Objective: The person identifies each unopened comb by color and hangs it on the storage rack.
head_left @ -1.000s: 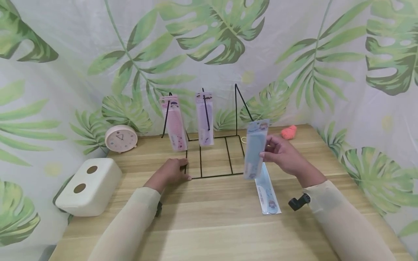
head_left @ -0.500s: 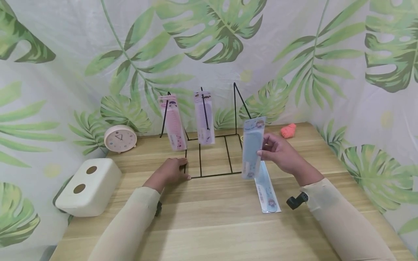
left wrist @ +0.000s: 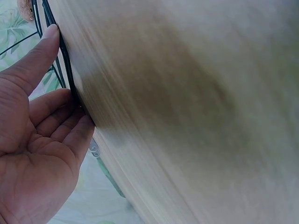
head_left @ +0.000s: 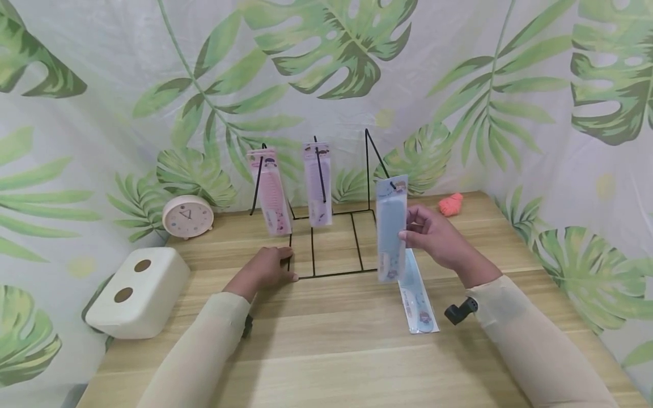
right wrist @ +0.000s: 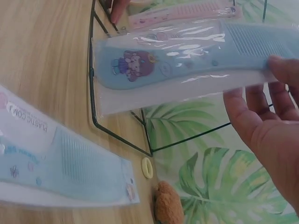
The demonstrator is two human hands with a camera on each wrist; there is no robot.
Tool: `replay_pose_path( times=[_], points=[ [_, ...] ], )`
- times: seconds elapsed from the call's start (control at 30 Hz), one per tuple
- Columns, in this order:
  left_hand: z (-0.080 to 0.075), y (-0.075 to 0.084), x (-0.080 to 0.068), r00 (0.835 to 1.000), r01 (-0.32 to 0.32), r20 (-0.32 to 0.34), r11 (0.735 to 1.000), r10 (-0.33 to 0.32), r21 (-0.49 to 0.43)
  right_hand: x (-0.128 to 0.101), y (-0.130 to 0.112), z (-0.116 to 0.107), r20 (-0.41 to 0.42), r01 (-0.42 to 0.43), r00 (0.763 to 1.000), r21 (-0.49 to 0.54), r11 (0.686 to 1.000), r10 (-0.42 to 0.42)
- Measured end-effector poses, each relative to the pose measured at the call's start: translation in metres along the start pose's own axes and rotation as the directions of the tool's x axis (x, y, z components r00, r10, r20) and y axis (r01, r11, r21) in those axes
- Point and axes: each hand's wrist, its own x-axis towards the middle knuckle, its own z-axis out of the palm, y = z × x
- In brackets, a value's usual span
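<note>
In the head view, a packaged blue comb (head_left: 391, 226) hangs upright at the right prong of a black wire display rack (head_left: 313, 249). The prong's tip shows in front of its header card. My right hand (head_left: 433, 235) pinches the package's right edge between thumb and fingers; the right wrist view shows the comb (right wrist: 187, 60) in clear wrap. My left hand (head_left: 265, 267) holds the left front corner of the rack's base, thumb and fingertips on the wire (left wrist: 65, 60). Packaged pink combs (head_left: 272, 198) hang on the left prong, purple ones (head_left: 317, 187) on the middle prong.
Another packaged blue comb (head_left: 418, 300) lies on the wooden table (head_left: 326, 351), right of the rack. A round clock (head_left: 189, 217) and a white box with two holes (head_left: 140, 294) stand at left. Behind the right hand is a coral-coloured bundle (head_left: 450, 205); a yellow ring (right wrist: 147, 167) lies near it.
My right hand has moved the blue comb slightly left and back along the right prong, whose tip now shows through the header. The left hand has stayed on the rack's base.
</note>
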Motion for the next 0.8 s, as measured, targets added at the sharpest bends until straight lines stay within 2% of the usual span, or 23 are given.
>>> replay_pose_path(
  times=[0.13, 0.33, 0.5, 0.63, 0.8],
  points=[
    [-0.002, 0.000, -0.001, 1.000, -0.006, -0.006, 1.000, 0.006, -0.002, 0.019, -0.003, 0.004, -0.100, -0.088, 0.990, 0.087, 0.992, 0.097],
    [-0.005, 0.002, 0.000, 1.000, -0.008, -0.005, 1.000, 0.008, -0.010, 0.059, -0.015, 0.006, -0.220, -0.139, 0.952, 0.305, 0.942, 0.212],
    [-0.003, 0.003, -0.002, 1.000, -0.004, -0.001, 1.000, 0.004, -0.022, 0.084, -0.020, 0.007, -0.264, -0.153, 0.930, 0.354, 0.923, 0.255],
    [-0.002, 0.003, -0.003, 1.000, -0.011, -0.006, 1.000, 0.011, -0.011, 0.095, -0.023, 0.011, -0.269, -0.144, 0.930, 0.364, 0.920, 0.252],
    [-0.002, 0.001, -0.004, 1.000, -0.004, -0.008, 1.000, 0.004, -0.008, 0.106, -0.023, 0.016, -0.271, -0.153, 0.930, 0.325, 0.933, 0.247]
  ],
)
